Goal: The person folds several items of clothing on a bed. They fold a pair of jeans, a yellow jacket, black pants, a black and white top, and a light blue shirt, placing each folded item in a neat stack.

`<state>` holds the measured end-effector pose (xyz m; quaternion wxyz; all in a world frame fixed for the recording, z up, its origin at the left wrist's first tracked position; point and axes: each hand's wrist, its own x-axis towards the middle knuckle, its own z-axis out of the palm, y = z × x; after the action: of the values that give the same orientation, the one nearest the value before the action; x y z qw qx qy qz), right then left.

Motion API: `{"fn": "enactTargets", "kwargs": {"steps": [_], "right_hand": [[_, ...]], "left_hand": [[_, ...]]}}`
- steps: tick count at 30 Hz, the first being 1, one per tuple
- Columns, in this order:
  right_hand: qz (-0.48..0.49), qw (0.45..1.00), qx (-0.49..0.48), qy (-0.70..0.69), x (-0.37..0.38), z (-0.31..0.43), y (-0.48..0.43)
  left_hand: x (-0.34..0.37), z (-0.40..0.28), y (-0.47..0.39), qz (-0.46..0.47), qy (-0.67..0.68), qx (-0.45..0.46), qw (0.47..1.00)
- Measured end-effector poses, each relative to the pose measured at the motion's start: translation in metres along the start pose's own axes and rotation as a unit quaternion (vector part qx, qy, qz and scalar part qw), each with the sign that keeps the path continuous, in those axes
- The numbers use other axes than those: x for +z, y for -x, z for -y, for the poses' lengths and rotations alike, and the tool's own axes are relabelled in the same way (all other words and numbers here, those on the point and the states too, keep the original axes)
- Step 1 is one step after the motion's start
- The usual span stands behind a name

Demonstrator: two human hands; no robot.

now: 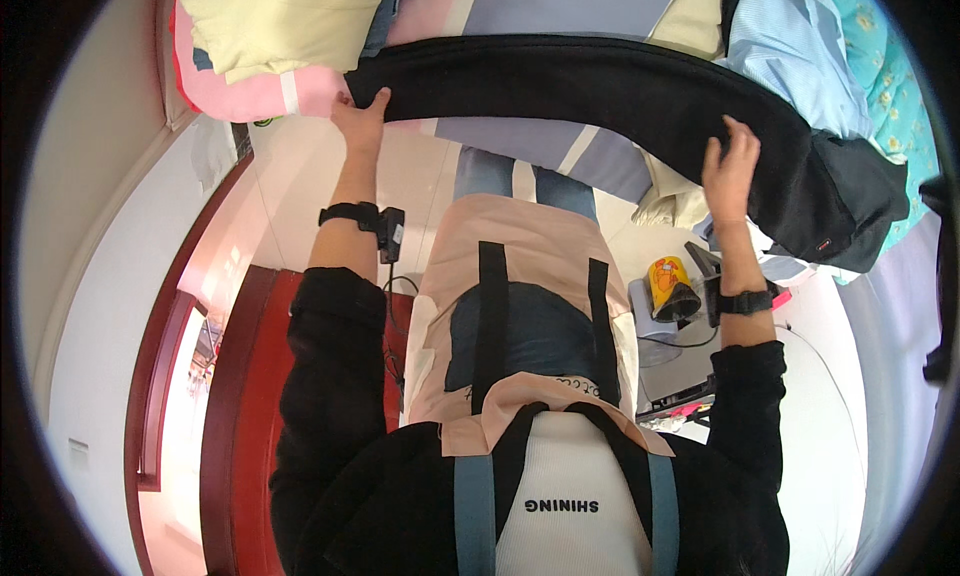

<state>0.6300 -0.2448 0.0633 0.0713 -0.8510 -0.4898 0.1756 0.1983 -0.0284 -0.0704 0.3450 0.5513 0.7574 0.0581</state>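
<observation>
A pair of black trousers, by its shape, lies folded lengthwise across the bed before me. The narrow leg end is on the left, and the wider, bunched part with a small tag is on the right. My left hand rests at the leg end, thumb on the black cloth and fingers spread towards the pink sheet; some fingertips are hard to make out. My right hand is over the wider part, its fingers apart and slightly bent, gripping no cloth that I can see. Whether its fingertips press on the fabric is unclear.
Folded cream clothing lies at the back left, on denim. A light blue striped garment and a turquoise floral quilt are at the right. A yellow cup-shaped container stands below my right forearm. The striped bedsheet spreads beneath the clothes.
</observation>
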Motion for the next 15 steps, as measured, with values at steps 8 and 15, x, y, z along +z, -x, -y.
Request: {"fn": "enactTargets", "kwargs": {"steps": [8,15], "right_hand": [[0.100,0.975,0.130,-0.149,0.039,0.036,0.037],[0.132,0.956,0.157,-0.208,0.050,0.043,0.048]], "left_hand": [[-0.030,-0.014,-0.007,0.217,0.215,-0.091,0.948],[-0.101,0.015,0.019,0.109,0.146,-0.164,0.970]]}}
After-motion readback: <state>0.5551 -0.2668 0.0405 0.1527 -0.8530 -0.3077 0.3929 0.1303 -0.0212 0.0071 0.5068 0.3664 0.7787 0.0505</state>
